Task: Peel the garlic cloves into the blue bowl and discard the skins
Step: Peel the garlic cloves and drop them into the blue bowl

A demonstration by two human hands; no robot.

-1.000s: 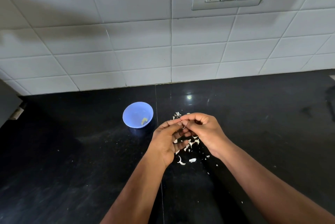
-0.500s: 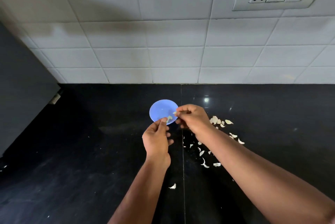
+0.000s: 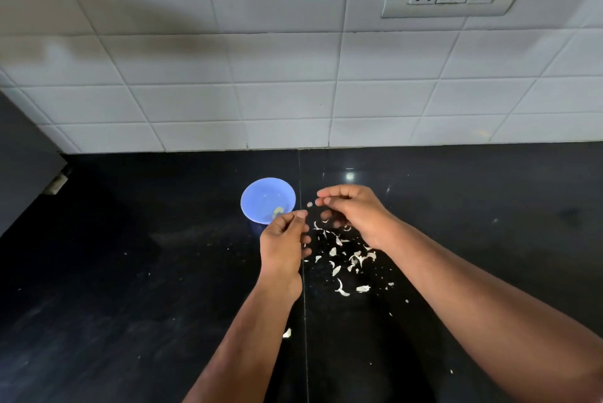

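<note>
Both hands are pulling back from the small round blue plastic bowl [image 3: 267, 198] compared with half a second ago, when the right fingertips were hovering at its rim. The right hand [image 3: 354, 211] is now sitting to the right of the bowl, over the scattered heap of pale papery garlic skins [image 3: 350, 260], its fingers curling inward. A small pale fragment [image 3: 309, 204] is showing just off its fingertips; whether it is being pinched or is dropping free cannot be told. The left hand [image 3: 284, 247] is hanging just in front of the bowl with thumb and forefinger drawn together, and nothing can be seen between them, so whether it is holding anything cannot be told either.

Inside the bowl a yellowish peeled garlic clove [image 3: 277, 211] is lying near the front wall. That suggests one clove is being counted as done and the hands are returning to the skins. No unpeeled clove is showing anywhere on the glossy black stone countertop [image 3: 146, 272], though one could be hiding inside a curled hand.

Skins are lying loose across the counter to the right of the seam, with one stray piece [image 3: 286, 333] beside the left forearm. Discarding them is looking like the main step left, and the stray flakes are likely to need gathering by sweeping.
</note>
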